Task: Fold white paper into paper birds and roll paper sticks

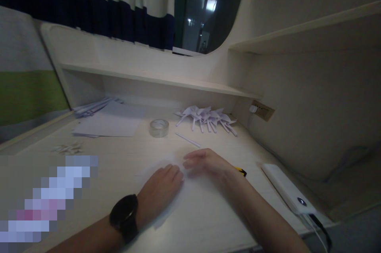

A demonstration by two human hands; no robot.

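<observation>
White paper sheet [166,209] lies flat on the desk [119,154], its long axis running from 7 to 1 o'clock. Left hand [160,189] presses it with flat, extended fingers; right hand [205,162], fingers loosely curled and holding nothing, touches its edge at 1 o'clock.

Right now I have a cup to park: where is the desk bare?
Bare desk lies between the tape roll and the left hand, and between the paper stack and the scraps. It is crowded at the back by the paper pinwheels, and on the right, between the right hand and the power bank.
</observation>
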